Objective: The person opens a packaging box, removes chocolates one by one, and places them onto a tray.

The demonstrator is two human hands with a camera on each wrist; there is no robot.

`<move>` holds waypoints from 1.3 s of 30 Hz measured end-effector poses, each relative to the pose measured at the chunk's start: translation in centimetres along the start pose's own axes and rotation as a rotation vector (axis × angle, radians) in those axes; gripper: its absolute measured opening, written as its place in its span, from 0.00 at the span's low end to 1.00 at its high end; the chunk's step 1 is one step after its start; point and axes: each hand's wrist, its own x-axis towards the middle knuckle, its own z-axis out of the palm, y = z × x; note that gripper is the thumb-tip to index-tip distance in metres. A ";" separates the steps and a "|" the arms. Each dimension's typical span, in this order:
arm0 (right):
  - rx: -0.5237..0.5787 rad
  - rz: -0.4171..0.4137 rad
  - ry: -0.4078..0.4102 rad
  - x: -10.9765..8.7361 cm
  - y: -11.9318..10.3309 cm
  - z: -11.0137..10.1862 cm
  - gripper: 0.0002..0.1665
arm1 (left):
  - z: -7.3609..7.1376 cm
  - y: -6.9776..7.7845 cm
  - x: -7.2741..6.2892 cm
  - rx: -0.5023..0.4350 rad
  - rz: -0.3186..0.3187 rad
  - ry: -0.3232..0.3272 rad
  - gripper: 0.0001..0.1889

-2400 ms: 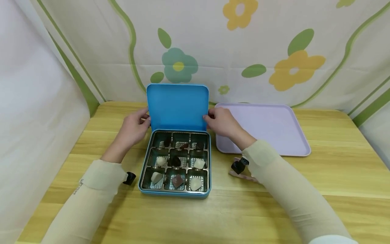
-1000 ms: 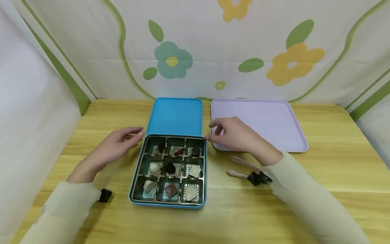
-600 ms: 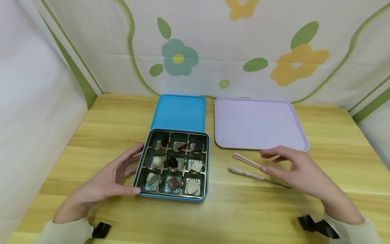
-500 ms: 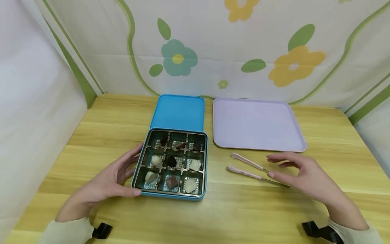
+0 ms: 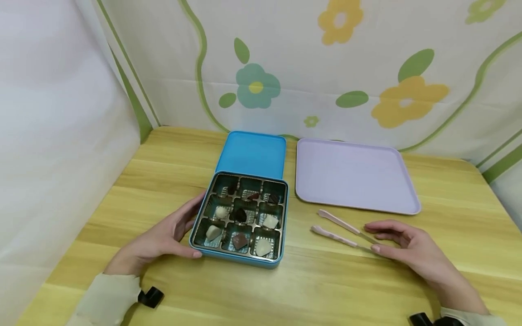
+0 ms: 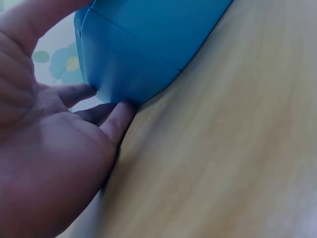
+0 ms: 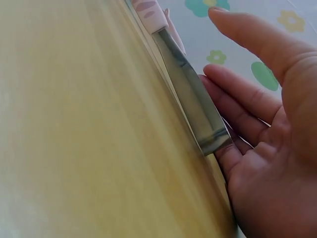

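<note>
A blue tin box (image 5: 244, 260) lies with its lid (image 5: 253, 155) folded back behind it. Its compartment insert holds one small piece per compartment, white pieces such as this one (image 5: 263, 246) and brown or dark ones (image 5: 239, 241), seemingly chocolates. My left hand (image 5: 163, 237) is spread along the tin's left side, thumb at the front corner; in the left wrist view fingertips touch the blue wall (image 6: 129, 59). Pink-tipped metal tongs (image 5: 334, 236) lie spread on the table. Around their joined metal end (image 7: 193, 94), my right hand (image 5: 412, 251) is spread, thumb and fingers apart.
A light purple tray (image 5: 355, 174) sits behind the tongs, right of the tin's lid. The wooden table (image 5: 318, 290) ends at a flower-patterned curtain (image 5: 302, 68). Black straps with small blocks (image 5: 151, 297) are on both wrists.
The lid, upright earlier between both hands, has gone down backward. My left hand has come to the tin's left side. My right hand has moved right and toward me, to the tongs.
</note>
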 end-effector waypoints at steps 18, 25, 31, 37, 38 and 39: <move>-0.106 -0.033 -0.018 0.9 -0.8 0.1 0.30 | 0.1 -0.1 -0.6 -0.014 0.013 0.020 0.67; -0.156 -0.071 -0.014 0.9 -0.8 0.6 0.31 | 0.0 0.0 -0.7 -0.019 0.002 0.018 0.67; -0.224 -0.109 0.003 0.9 -0.9 1.0 0.32 | 0.1 -0.1 -0.6 -0.016 -0.008 0.016 0.67; -0.272 -0.103 0.031 0.7 -0.7 1.5 0.30 | -0.3 0.0 -0.2 0.006 -0.027 0.016 0.66; -0.276 -0.095 0.036 0.7 -0.7 1.5 0.30 | -0.3 0.0 -0.1 0.006 -0.029 0.014 0.66; -0.282 -0.089 0.042 0.7 -0.7 1.5 0.29 | -0.4 0.0 0.0 0.006 -0.032 0.013 0.66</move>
